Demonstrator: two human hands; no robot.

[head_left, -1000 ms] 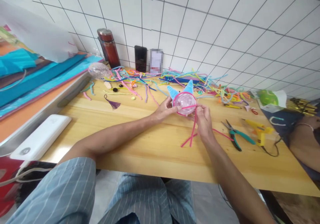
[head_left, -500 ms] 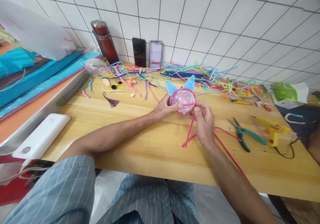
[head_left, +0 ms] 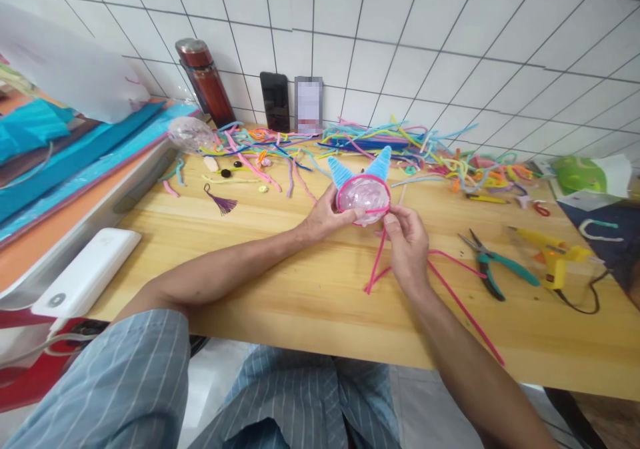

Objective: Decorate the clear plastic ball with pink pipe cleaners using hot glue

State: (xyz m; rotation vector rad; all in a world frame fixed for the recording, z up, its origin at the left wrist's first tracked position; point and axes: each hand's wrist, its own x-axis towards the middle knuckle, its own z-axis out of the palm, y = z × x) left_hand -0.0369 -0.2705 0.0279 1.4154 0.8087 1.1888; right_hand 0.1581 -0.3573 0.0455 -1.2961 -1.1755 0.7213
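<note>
A clear pinkish ball [head_left: 364,197] with a pink pipe cleaner round its rim and two blue cone ears on top is held above the wooden table [head_left: 280,289]. My left hand [head_left: 325,215] grips its left side, fingers closed round it. My right hand [head_left: 407,242] pinches a pink pipe cleaner [head_left: 377,262] at the ball's lower right; the loose ends hang down and trail across the table toward the right.
A heap of coloured pipe cleaners [head_left: 400,149] lies along the wall. Pliers [head_left: 487,265] and a yellow glue gun [head_left: 550,255] lie to the right. At the back stand a red bottle [head_left: 203,82] and a phone [head_left: 274,101]. A white power bank [head_left: 85,272] sits left.
The ball has turned slightly in my hands and my right hand's pinch has shifted lower on the rim. The view has drifted a little to the right and down.
</note>
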